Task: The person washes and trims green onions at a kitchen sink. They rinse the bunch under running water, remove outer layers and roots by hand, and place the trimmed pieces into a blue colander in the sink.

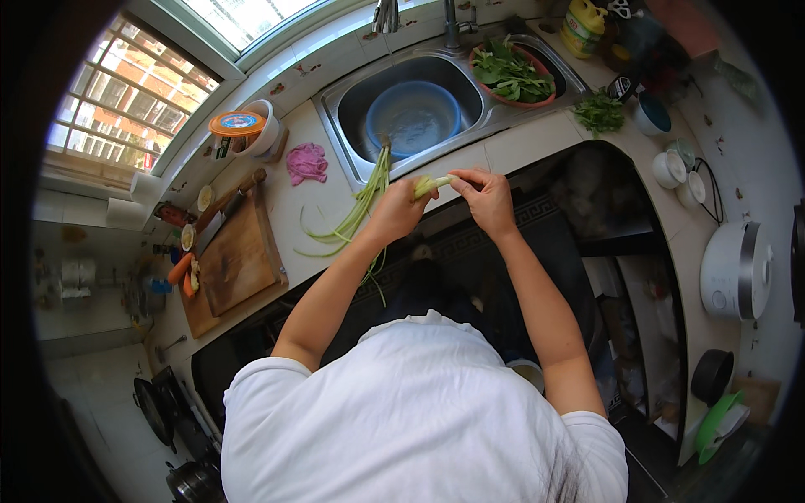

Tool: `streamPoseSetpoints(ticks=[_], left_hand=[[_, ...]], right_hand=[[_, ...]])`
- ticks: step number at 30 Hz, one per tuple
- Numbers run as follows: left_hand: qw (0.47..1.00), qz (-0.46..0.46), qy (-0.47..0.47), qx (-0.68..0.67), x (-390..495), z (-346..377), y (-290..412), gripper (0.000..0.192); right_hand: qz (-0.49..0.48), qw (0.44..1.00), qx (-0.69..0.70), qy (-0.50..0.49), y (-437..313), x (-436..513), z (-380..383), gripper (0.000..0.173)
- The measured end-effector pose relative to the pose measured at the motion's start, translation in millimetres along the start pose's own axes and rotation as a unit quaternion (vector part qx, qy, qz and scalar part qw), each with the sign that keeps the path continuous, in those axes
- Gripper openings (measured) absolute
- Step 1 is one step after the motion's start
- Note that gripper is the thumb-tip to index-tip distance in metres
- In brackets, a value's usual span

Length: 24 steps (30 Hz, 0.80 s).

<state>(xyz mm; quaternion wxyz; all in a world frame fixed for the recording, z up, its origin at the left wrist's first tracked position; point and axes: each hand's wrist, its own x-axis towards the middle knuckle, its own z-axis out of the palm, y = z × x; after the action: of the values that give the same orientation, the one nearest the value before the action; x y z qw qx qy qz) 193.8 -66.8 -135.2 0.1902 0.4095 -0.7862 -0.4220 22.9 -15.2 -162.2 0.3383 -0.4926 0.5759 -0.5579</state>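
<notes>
My left hand (400, 210) is closed around a pale green stalk (429, 185), which looks like garlic sprout or celery. The white end of that stalk is pinched between the thumb and fingers of my right hand (487, 196). Long thin green stems (372, 187) lie across the counter left of my left hand, their root end at the sink's front rim and some tips hanging over the counter edge. Behind them, a blue plastic basin (413, 118) with water sits in the steel sink (349, 113). Leafy greens (512, 72) fill a red basket (546, 102) over the smaller sink bowl.
On the left are a wooden cutting board (236, 264), a cleaver (210, 232), carrots (180, 269) and a pink cloth (307, 163). Green herbs (599, 113), small bowls (668, 169) and a white rice cooker (732, 270) stand on the right. The faucet (385, 17) is behind the basin.
</notes>
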Motion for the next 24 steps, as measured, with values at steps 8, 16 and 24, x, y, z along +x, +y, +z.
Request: streamPoseSetpoints(ticks=[8, 16, 24], left_hand=[[0.999, -0.007, 0.03, 0.013, -1.3, 16.2, 0.5, 0.02], [0.986, -0.121, 0.02, -0.11, -21.7, -64.3, -32.7, 0.023], [0.967, -0.167, 0.074, -0.178, -26.5, -121.8, -26.3, 0.017]], right_hand=[[0.291, 0.785, 0.514, 0.188, 30.9, -3.9, 43.7, 0.015], [0.115, 0.913, 0.141, 0.366, 43.3, -117.9, -82.8, 0.016], [0.335, 0.738, -0.264, 0.523, 160.5, -403.1, -229.5, 0.054]])
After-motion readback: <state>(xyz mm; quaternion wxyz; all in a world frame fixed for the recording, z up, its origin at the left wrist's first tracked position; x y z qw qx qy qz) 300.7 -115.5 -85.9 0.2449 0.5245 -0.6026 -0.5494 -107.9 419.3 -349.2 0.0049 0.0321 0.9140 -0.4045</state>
